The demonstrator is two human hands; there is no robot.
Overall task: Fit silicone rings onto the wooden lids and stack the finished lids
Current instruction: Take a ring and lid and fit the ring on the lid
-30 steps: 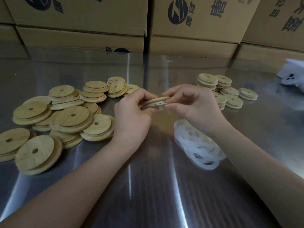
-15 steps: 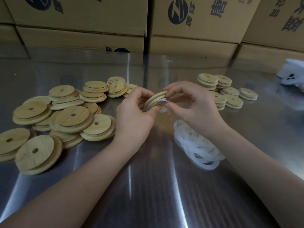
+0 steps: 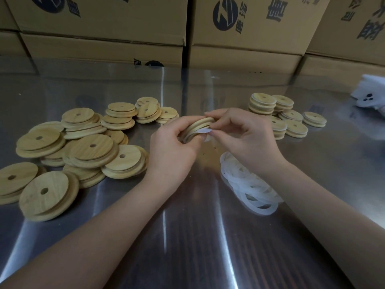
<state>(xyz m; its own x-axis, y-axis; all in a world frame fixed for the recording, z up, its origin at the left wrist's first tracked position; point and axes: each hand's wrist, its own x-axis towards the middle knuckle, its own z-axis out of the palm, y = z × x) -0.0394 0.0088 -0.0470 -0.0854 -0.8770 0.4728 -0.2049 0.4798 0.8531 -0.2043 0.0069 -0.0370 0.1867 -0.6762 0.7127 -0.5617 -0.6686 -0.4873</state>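
Round wooden lid (image 3: 199, 127), tilted, sits gripped in my left hand (image 3: 173, 149), fingers curled round it; my right hand (image 3: 245, 138) pinches its white silicone ring (image 3: 205, 131). Brown cardboard boxes (image 3: 250, 57) behind carry dark round logos (image 3: 225, 15).

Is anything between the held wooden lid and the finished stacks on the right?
Nothing visible does. The round wooden lid, held by the left hand and right hand, has only that right hand and shiny metal tabletop before the ringed-lid stacks.
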